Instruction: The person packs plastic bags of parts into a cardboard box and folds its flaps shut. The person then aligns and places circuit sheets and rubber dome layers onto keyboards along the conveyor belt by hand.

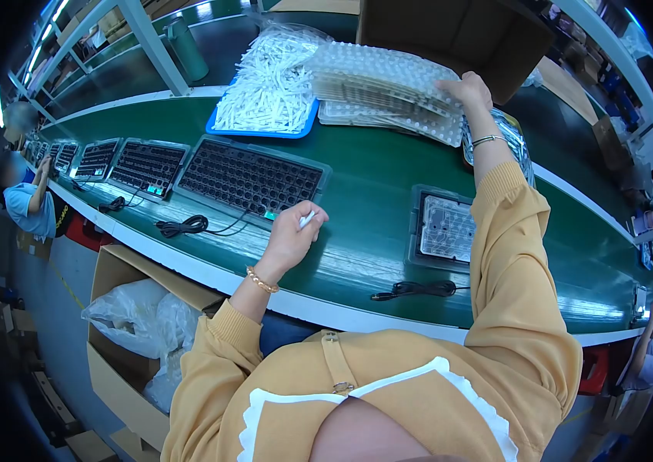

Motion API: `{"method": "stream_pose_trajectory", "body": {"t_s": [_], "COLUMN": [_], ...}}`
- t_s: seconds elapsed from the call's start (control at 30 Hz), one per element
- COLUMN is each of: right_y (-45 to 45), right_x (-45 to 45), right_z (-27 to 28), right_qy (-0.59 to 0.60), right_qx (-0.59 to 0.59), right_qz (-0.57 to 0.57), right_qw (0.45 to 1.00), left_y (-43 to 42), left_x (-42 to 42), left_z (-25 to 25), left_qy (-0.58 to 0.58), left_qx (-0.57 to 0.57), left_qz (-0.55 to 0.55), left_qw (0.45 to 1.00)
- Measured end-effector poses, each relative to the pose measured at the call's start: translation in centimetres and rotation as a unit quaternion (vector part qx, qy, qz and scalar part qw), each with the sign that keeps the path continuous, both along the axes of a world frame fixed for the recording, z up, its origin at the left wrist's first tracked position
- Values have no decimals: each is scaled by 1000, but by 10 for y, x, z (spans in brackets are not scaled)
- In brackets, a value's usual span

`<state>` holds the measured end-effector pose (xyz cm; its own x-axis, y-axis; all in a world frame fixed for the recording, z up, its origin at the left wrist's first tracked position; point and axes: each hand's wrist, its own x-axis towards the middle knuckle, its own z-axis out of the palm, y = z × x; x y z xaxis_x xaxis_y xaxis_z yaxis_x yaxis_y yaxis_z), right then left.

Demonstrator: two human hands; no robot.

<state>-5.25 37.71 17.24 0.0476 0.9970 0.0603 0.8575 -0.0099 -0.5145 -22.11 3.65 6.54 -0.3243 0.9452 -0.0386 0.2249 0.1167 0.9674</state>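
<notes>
My left hand (293, 237) is closed round a small white piece (307, 219), near the lower right corner of a black keyboard base (249, 173) in a clear tray. My right hand (471, 91) reaches to the back and grips the right end of a stack of translucent dimpled sheets (388, 77). The stack's near edges are fanned and partly raised over more sheets (349, 114). Left of the stack, a blue tray (218, 123) holds a heap of small white pieces (265, 88). At the right, another tray (417, 231) holds a keyboard part with a pale patterned sheet (445, 229), partly behind my right sleeve.
More keyboards (145, 165) line the green belt (357, 262) to the left. Coiled black cables (184, 225) lie along its front. An open carton (130, 369) with plastic bags stands below left. A brown box (457, 35) is behind the sheets. Co-workers (30, 192) are at both ends.
</notes>
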Motion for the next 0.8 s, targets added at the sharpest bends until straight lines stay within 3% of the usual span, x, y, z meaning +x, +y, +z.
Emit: {"method": "stream_pose_trajectory", "body": {"t_s": [0.07, 0.2, 0.27, 0.3, 0.37, 0.4, 0.5, 0.53, 0.63, 0.73, 0.8], "right_y": [2, 13, 15, 12, -1, -5, -55, -73, -142, -182, -203], "right_x": [1, 0, -2, -4, -12, -13, -20, -23, -25, -24, -26], "right_z": [2, -9, -20, -19, -9, -14, 19, 25, 38, 22, 8], "right_qy": [-38, -37, 11, 10, -12, -1, 156, 262, 428, 404, 418], "right_qx": [-41, -15, 106, 103, 204, 386, 526, 496, 323, 195, 89], "right_qz": [22, 49, 59, 60, 89, 140, 286, 326, 374, 394, 392], "right_qw": [998, 998, 993, 993, 975, 912, 786, 761, 756, 802, 815], "left_y": [5, 20, 28, 33, 39, 41, 51, 53, 57, 39, 17], "left_x": [-1, -9, -9, -11, -20, -25, -27, -26, -48, -80, -92], "left_z": [5, 14, 25, 24, 26, 29, 41, 50, 51, 51, 51], "left_qy": [0, -82, -159, -160, -261, -293, -306, -338, -452, -557, -509], "left_qx": [-2, -4, -37, -40, -22, -14, 42, 64, 129, 212, 222], "left_qz": [-4, 4, 17, 18, 7, 7, 1, -3, -12, -14, 61], "left_qw": [1000, 997, 986, 986, 965, 956, 951, 939, 883, 803, 829]}}
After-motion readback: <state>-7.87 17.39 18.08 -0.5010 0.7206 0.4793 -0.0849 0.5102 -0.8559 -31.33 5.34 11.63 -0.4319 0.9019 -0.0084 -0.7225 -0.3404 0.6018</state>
